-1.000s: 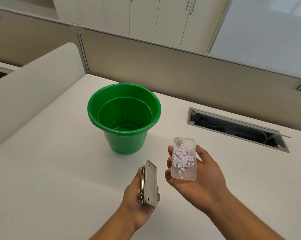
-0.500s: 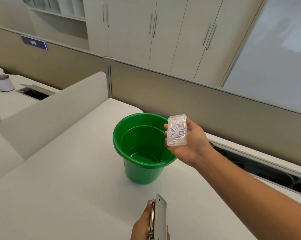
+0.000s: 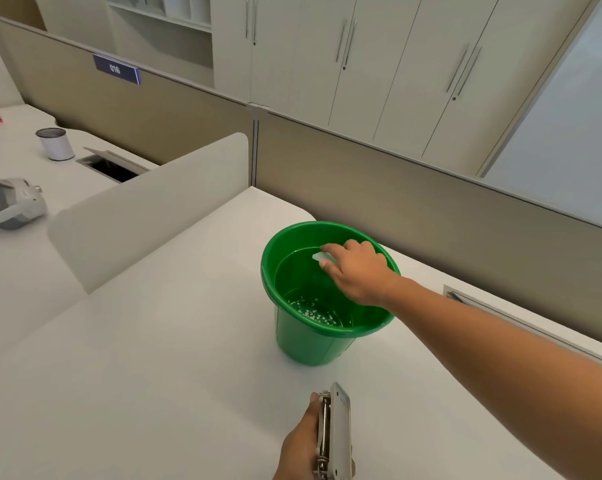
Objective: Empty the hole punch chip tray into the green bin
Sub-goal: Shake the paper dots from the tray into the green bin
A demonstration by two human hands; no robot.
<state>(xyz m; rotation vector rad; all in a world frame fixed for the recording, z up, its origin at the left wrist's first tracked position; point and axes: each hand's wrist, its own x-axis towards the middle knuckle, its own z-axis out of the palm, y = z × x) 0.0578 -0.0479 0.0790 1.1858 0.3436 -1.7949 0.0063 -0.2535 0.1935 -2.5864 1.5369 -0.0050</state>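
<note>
The green bin [image 3: 294, 339] stands on the white desk. My right hand [image 3: 356, 271] reaches over its mouth, palm down, gripping the clear chip tray [image 3: 322, 257], which is turned over; only one end of it peeks out past my fingers. Small white paper chips [image 3: 315, 314] lie scattered on the bin's bottom. Low in the frame, my left hand [image 3: 301, 448] holds the metal hole punch [image 3: 334, 436] upright on its edge, near the desk's front.
A low white divider [image 3: 147, 209] borders the desk on the left; beyond it lie a headset [image 3: 13, 204] and a white cup [image 3: 55, 143]. A cable slot [image 3: 493, 308] sits at the right, behind my forearm. A partition wall runs along the back.
My right hand moved from beside the bin's rim to over its mouth and flipped the tray face down. The chips left the tray and now lie in the bin. The view swung left.
</note>
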